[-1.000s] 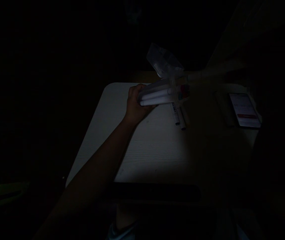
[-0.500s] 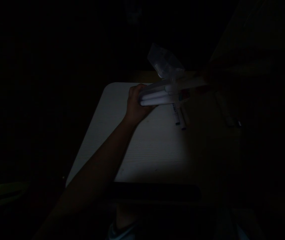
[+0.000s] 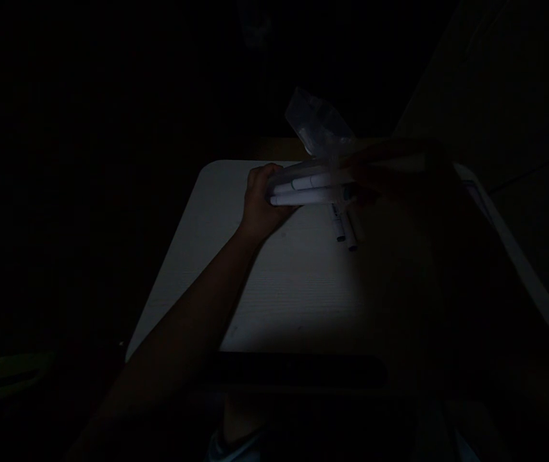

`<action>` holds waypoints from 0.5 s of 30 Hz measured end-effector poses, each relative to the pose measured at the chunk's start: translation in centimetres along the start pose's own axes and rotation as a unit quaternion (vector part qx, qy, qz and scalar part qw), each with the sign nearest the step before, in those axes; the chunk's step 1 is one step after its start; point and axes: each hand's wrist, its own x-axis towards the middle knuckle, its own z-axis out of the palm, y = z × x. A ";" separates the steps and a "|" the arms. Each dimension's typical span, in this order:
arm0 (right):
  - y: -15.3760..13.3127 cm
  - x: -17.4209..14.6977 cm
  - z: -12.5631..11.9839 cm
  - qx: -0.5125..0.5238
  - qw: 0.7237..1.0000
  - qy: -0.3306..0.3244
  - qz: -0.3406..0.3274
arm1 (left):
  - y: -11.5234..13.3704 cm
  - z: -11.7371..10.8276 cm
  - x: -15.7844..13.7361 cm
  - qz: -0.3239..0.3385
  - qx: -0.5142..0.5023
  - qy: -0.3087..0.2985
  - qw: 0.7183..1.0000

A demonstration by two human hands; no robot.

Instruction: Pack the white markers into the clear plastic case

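Note:
The picture is very dark. My left hand [image 3: 259, 199] is wrapped round the closed end of a clear plastic case [image 3: 298, 170] above the table. White markers [image 3: 298, 200] lie lengthwise inside it. The case's clear lid [image 3: 320, 122] stands open at the far side. My right hand [image 3: 383, 170], in deep shadow, is at the case's open right end. Its fingers are closed on a white marker [image 3: 325, 180], whose front part is inside the case. Two more markers [image 3: 344, 228] with dark ends show on the table just below the case.
The pale wood-grain table [image 3: 197, 256] has a dark strip [image 3: 298, 370] along its near edge. Its right half lies in shadow. Something green [image 3: 9, 375] is low at the far left. A thin dark cable [image 3: 534, 170] runs at the right.
My right hand has moved left toward the case, and the marker in it has slid further inside. My left hand and the case have stayed nearly still.

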 end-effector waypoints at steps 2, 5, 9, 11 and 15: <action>0.1 0.2 -0.1 0.006 1.000 0.009 -0.008 | 0.1 0.0 0.0 0.001 -0.004 -0.001 1.000; 0.3 0.3 -0.1 0.005 1.000 0.001 -0.009 | 0.2 -0.1 0.0 0.008 -0.004 0.007 1.000; 0.0 0.0 0.2 -0.003 1.000 -0.005 -0.005 | 0.2 -0.1 0.1 0.018 -0.002 0.011 1.000; -0.2 -0.1 0.3 -0.001 1.000 0.017 -0.017 | 0.1 0.0 0.1 0.011 0.000 0.015 1.000; -0.4 -0.1 0.0 -0.013 0.997 0.050 -0.048 | -0.1 0.2 0.0 0.008 0.004 0.020 1.000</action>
